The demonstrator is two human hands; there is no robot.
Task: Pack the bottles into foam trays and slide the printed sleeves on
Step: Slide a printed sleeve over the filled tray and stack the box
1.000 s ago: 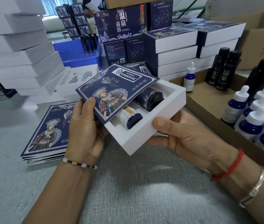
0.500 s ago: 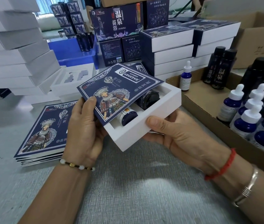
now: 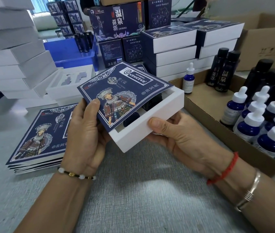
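A white foam tray (image 3: 151, 121) with dark bottles (image 3: 130, 119) lying in it is held above the grey table. A navy printed sleeve (image 3: 121, 91) with a costumed figure covers most of the tray; only a narrow strip along the tray's near side shows the bottles. My left hand (image 3: 84, 132) grips the sleeve's left corner, thumb on top. My right hand (image 3: 178, 133) holds the tray from below, thumb pressed on its front wall.
A stack of flat printed sleeves (image 3: 37, 137) lies at the left. A cardboard box (image 3: 205, 113) with dropper bottles (image 3: 249, 125) and black bottles (image 3: 222, 71) stands at the right. An empty foam tray (image 3: 71, 83) and stacked finished white boxes (image 3: 172, 47) sit behind.
The sleeve has slid further over the tray toward the right, hiding more of the bottles. Both hands keep their grip.
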